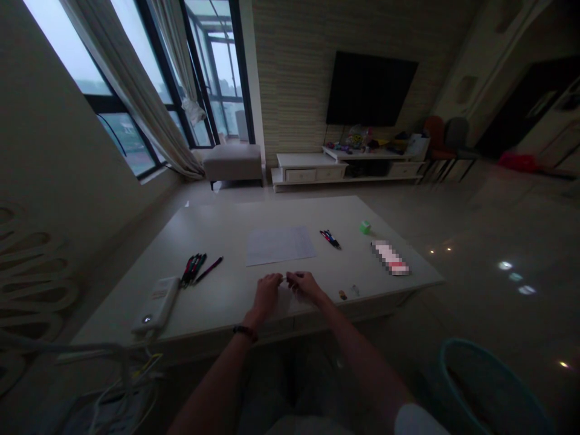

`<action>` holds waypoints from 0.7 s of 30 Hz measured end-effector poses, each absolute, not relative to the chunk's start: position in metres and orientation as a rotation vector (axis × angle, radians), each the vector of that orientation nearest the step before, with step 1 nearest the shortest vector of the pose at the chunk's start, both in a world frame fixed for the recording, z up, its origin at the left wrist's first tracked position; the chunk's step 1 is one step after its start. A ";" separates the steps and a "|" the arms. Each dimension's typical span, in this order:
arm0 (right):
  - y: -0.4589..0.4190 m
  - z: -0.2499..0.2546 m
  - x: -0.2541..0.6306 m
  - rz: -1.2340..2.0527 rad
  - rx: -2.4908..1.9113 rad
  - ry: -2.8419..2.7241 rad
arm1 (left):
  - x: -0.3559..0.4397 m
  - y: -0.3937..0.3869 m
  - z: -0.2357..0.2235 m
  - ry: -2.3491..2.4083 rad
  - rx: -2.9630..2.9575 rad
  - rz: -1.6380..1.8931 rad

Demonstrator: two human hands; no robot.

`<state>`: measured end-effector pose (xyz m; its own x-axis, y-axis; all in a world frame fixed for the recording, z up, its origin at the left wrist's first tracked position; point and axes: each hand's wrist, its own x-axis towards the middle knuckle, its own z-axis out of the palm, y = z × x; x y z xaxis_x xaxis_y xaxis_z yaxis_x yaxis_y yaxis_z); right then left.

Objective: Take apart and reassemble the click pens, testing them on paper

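Observation:
My left hand [268, 291] and my right hand [304, 286] meet near the front edge of the white table [212, 226]. The fingers of both are closed in a pinch. Between the fingertips shows a small, pale, slim piece, too small and dark to name. Just beyond my hands lies a sheet of white paper [278, 244]. To its right is a small group of pens [330, 239]. Several dark pens [193, 269] lie bunched on the left, with a single pen [209, 270] beside them. A small brownish object [342, 295] is right of my right hand.
A white power strip [157, 305] lies at the table's left front. On the right are a green cube [365, 227] and a blurred-out flat object [390, 258]. A small clear item [356, 290] sits near the front edge. A teal bin [492, 350] stands on the floor at right.

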<state>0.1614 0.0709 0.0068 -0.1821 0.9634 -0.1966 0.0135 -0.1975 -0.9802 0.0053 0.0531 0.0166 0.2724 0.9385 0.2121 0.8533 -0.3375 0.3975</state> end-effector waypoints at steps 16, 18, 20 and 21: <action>0.087 0.006 0.174 1.401 -1.268 -1.522 | 0.007 0.047 -0.001 1.763 2.496 0.534; 0.088 0.006 0.175 1.409 -1.270 -1.522 | 0.007 0.047 0.000 1.766 2.498 0.524; 0.089 0.006 0.176 1.427 -1.256 -1.518 | 0.007 0.047 0.000 1.781 2.492 0.523; 0.090 0.006 0.176 1.441 -1.255 -1.515 | 0.007 0.047 0.000 1.785 2.492 0.524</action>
